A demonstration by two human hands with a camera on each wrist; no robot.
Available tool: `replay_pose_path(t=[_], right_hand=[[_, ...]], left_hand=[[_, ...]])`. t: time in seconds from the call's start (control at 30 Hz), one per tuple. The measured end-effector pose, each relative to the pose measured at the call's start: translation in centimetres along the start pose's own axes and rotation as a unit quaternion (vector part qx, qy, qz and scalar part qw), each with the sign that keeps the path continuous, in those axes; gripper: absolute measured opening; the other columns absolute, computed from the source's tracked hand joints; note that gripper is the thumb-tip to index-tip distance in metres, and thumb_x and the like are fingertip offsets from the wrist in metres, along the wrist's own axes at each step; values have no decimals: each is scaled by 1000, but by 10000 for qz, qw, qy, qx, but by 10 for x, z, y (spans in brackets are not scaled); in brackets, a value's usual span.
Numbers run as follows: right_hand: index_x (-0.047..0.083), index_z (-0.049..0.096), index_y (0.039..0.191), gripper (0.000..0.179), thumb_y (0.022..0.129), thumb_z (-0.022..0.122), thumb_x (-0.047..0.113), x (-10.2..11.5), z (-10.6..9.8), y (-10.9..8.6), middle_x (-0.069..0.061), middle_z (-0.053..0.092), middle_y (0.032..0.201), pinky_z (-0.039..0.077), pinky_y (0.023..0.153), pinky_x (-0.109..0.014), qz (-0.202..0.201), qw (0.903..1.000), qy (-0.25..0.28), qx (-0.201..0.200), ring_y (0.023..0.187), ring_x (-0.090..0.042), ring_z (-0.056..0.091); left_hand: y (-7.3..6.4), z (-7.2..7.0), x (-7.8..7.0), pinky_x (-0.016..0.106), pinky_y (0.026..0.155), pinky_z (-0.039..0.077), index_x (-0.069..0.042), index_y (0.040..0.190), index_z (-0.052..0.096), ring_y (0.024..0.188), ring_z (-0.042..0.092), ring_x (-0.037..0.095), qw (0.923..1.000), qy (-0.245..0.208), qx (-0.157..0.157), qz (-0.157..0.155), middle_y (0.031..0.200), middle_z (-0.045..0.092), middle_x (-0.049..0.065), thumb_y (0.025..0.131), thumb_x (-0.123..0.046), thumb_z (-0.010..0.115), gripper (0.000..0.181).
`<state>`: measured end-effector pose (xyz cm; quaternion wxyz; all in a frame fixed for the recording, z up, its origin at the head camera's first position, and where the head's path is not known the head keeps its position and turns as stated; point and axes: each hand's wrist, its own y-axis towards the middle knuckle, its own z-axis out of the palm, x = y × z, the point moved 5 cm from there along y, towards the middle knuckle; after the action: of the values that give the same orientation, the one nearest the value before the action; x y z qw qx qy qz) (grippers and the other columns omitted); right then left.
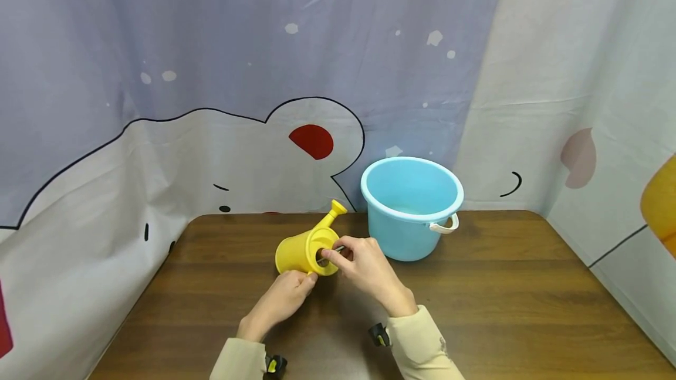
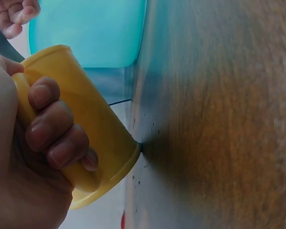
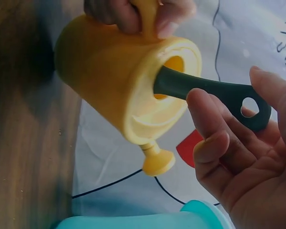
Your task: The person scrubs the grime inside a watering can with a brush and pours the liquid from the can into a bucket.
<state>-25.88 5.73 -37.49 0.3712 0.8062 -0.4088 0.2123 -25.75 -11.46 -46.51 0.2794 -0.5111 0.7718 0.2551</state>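
A yellow watering can [image 1: 293, 254] tilts over the table, with its opening facing right and its spout pointing up and away. My left hand [image 1: 282, 298] grips the can's handle, the fingers curled round it in the left wrist view. Near the table, the lower edge of the can's base [image 2: 139, 143] meets its own shadow. With thumb and fingers, my right hand [image 1: 372, 268] holds a tool by its dark green handle [image 3: 209, 88], which has a hole at the end. The tool reaches into the can's opening, so its far end is hidden inside.
Just behind and right of the can stands a light blue bucket [image 1: 401, 233] with a white handle [image 1: 446, 226]. A patterned curtain [image 1: 237, 157] hangs at the back edge of the brown wooden table [image 1: 507, 304]. Small dark specks lie near the can's base.
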Motion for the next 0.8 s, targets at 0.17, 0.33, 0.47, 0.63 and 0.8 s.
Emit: replay_pose_path(t=[0.17,0.33,0.47,0.63,0.8], right_hand=[[9,71,90,22,92,69,31,-4,8,1,8,62,65,47,53,-23,-102,9999,-52,-78,51,0,54],[11,71,89,19,93,68,29,-8,16,2,7,61,63,45,52,-22,-208,9996,-184,36,51,-3,55],[12,71,89,18,93,68,29,-8,19,2,9,58,62,44,51,-22,-275,9988,-380,122,52,-2,51],[13,72,89,17,94,67,28,-6,12,1,12,57,61,45,51,-22,-341,9986,-361,200,51,-1,53],[12,72,91,14,94,67,25,-2,-1,0,10,62,65,47,50,-22,-299,9992,-177,190,49,-3,58]], left_hand=[[0,0,1,23,45,23,-16,54,40,45,26,6,10000,7,-3,18,51,31,-10,104,-36,42,54],[0,0,0,23,45,22,-16,54,40,45,25,6,10000,58,-20,51,50,31,-10,104,-37,41,55],[0,0,1,24,45,22,-15,54,40,45,25,6,10000,67,-36,49,50,31,-10,104,-38,41,55],[-1,0,1,24,45,23,-16,54,41,45,26,6,10000,27,6,7,50,32,-10,104,-36,42,55],[0,0,-1,23,45,22,-16,52,40,45,25,5,9999,21,-49,102,49,31,-11,104,-32,42,55]])
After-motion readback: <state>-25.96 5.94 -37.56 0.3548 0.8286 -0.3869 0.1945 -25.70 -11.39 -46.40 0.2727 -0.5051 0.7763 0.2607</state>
